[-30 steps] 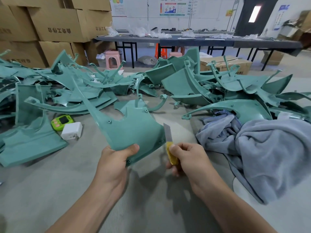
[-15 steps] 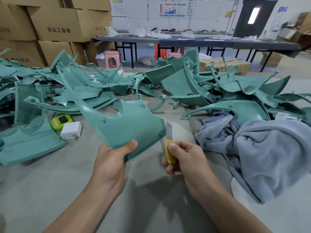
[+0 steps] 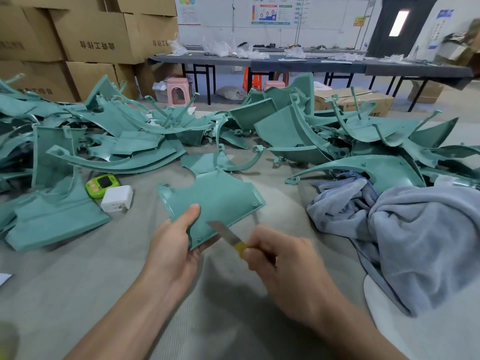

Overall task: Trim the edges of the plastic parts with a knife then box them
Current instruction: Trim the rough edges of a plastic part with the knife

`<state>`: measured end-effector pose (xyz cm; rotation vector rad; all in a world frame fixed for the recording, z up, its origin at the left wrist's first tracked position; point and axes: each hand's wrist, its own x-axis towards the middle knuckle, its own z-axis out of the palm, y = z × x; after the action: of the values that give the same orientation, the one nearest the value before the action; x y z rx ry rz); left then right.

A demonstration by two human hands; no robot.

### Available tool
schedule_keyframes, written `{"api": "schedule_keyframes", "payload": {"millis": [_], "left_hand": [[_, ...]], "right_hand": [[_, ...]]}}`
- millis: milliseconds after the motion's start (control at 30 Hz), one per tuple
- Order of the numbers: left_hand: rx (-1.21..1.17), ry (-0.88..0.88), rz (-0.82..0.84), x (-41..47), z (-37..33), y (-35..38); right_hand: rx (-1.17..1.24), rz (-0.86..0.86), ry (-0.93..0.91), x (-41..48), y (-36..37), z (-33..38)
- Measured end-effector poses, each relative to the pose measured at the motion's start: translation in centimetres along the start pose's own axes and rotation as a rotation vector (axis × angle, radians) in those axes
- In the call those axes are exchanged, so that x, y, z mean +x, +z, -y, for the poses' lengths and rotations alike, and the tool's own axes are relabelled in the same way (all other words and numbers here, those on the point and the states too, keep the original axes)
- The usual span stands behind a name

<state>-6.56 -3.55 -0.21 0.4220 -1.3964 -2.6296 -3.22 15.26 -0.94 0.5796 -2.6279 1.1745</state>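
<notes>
The person's left hand (image 3: 176,245) grips the green part (image 3: 215,196) at its near corner, thumb on the upper face and the fingers underneath. It is held clear of the grey mat (image 3: 78,281), in front of the body. The right hand (image 3: 280,258) pinches the yellow handle of the knife (image 3: 228,236). The blade lies across the part's near edge, tip pointing away and to the left, close to the left thumb.

The part appears to be a thin moulded shell: light, fairly stiff, and likely to flex at the unsupported far corner. The surface looks smooth, so a firm pinch is advisable. Hold close to the edge being trimmed to damp flex, and keep the thumb off the blade's line.

More parts lie in a pile (image 3: 117,141) beyond, with a carton (image 3: 363,100) behind them.
</notes>
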Motion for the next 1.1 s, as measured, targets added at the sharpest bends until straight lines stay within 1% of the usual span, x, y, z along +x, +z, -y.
{"api": "schedule_keyframes", "payload": {"millis": [33, 133, 167, 200, 233, 267, 333, 367, 400, 433, 467, 533, 567, 600, 667, 700, 800, 867, 933, 1033, 1100], "left_hand": [[0.000, -0.007, 0.005, 0.0, 0.0, -0.1], [-0.003, -0.018, 0.007, 0.0, -0.1, -0.2], [0.001, -0.017, 0.004, 0.0, -0.2, -0.2], [0.006, -0.015, 0.000, 0.0, -0.2, -0.2], [0.008, -0.014, -0.003, 0.1, -0.1, -0.1], [0.006, -0.016, -0.003, 0.1, -0.1, -0.1], [0.003, -0.022, -0.001, 0.1, 0.0, 0.0], [0.009, -0.021, 0.003, 0.1, 0.1, 0.0], [0.017, -0.016, 0.009, 0.0, 0.1, 0.0], [0.021, -0.011, 0.014, 0.0, 0.1, -0.1], [0.019, -0.008, 0.017, 0.0, 0.1, -0.1], [0.013, -0.007, 0.002, 0.2, 0.0, -0.2], [0.016, -0.003, -0.009, 0.2, -0.1, -0.3], [0.025, 0.004, -0.014, 0.2, -0.1, -0.3], [0.050, 0.012, -0.004, 0.1, -0.1, -0.2], [0.060, 0.011, 0.003, 0.0, 0.0, -0.2], [0.081, 0.002, 0.053, -0.3, 0.2, -0.1], [0.088, -0.026, 0.107, -0.6, 0.3, 0.0], [0.102, -0.078, 0.162, -0.8, 0.5, 0.0], [0.219, -0.103, 0.189, -0.7, 0.6, -0.2], [0.265, -0.111, 0.175, -0.3, 0.2, -0.4]], "right_hand": [[-0.059, -0.026, 0.015, 0.2, 0.1, -0.1], [-0.158, -0.282, 0.226, 1.3, -1.0, -0.8], [-0.174, -0.361, 0.261, 1.5, -1.5, -1.1], [-0.160, -0.411, 0.253, 1.6, -1.9, -1.3], [-0.114, -0.417, 0.216, 1.4, -2.2, -1.3], [-0.055, -0.380, 0.161, 1.1, -2.2, -1.0], [0.006, -0.205, 0.048, 0.4, -1.4, 0.3], [-0.020, -0.111, 0.013, 0.2, -0.8, 0.7], [-0.075, -0.056, 0.004, 0.2, -0.3, 0.8], [-0.141, -0.063, 0.033, 0.5, 0.0, 0.5], [-0.198, -0.123, 0.100, 1.0, -0.1, 0.2], [-0.267, -0.310, 0.261, 1.7, -1.2, -0.9], [-0.272, -0.389, 0.308, 1.8, -2.0, -1.4], [-0.252, -0.432, 0.321, 1.7, -2.5, -1.8], [-0.114, -0.405, 0.308, 1.4, -3.0, -2.3], [0.032, -0.365, 0.309, 1.5, -2.8, -2.2], [0.591, -0.256, 0.362, 2.0, -1.7, -1.5], [0.854, -0.191, 0.434, 2.3, -1.2, -1.1], [0.978, -0.144, 0.480, 2.4, -1.2, -1.0], [0.965, -0.193, 0.508, 2.5, -2.1, -1.6], [0.986, -0.142, 0.517, 2.5, -2.6, -1.9]]}}
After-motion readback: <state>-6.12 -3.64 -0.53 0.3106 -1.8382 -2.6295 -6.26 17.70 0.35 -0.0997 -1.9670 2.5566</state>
